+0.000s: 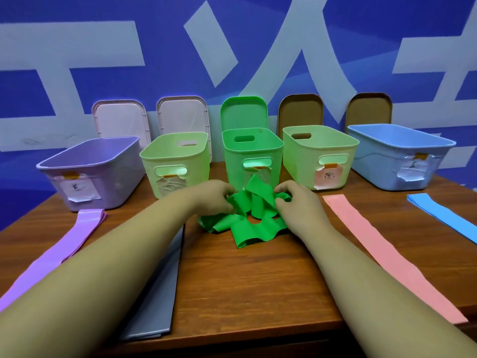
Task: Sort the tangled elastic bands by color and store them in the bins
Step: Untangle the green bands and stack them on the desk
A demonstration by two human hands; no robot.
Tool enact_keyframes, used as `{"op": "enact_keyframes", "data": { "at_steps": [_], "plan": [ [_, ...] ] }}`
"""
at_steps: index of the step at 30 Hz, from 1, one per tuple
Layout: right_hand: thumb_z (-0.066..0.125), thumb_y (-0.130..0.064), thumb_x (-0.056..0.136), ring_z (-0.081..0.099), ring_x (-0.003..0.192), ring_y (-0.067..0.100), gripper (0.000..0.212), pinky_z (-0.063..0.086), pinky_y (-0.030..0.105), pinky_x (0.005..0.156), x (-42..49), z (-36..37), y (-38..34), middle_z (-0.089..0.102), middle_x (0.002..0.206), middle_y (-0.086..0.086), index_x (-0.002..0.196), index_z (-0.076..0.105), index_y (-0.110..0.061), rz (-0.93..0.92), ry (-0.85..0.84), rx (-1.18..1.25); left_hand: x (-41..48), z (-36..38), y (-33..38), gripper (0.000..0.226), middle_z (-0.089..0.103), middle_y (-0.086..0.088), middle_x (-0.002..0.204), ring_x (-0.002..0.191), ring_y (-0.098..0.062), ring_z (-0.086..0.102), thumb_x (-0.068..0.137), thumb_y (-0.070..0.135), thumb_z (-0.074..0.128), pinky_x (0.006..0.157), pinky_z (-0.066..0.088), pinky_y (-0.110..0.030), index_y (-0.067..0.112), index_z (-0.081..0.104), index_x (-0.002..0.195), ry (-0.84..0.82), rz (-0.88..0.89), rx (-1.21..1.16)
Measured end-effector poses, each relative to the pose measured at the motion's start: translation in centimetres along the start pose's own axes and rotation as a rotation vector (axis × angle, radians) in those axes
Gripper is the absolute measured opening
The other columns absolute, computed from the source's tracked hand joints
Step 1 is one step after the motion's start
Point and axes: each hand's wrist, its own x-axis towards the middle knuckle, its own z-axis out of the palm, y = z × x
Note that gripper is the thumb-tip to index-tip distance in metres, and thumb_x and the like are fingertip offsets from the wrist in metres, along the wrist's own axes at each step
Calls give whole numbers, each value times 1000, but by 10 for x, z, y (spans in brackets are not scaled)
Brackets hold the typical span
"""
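Left grip and right grip, fingers curled, each pinch folds of the tangled green bands. These are heaped on the tabletop near its far edge, just before the green bin. Purple band, grey band, pink band and blue band lie flat alongside.

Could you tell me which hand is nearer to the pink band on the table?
Right. The right hand grips the green tangle just left of the pink band; the left hand grips the tangle's other side, farther away.
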Motion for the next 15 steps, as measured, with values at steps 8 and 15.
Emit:
{"op": "enact_keyframes", "data": {
  "at_steps": [8, 15],
  "plan": [
    [62, -20, 103, 56, 91, 2, 25, 40, 20, 69, 3, 1, 3, 64, 126, -6, 124, 67, -32, -36, 56, 127, -31, -22, -4, 21, 57, -1, 76, 71, -19, 55, 94, 22, 65, 56, 37, -30, 23, 56, 76, 167, -31, -2],
    [62, -18, 103, 54, 110, 12, 28, 42, 28, 88, 3, 0, 6, 61, 133, -1, 127, 66, -31, 7, 106, 135, -73, -57, -35, 11, 69, -5, 88, 87, -28, 63, 85, 21, 65, 74, 58, -39, 21, 72, 93, 373, -185, 156]
  ]
}}
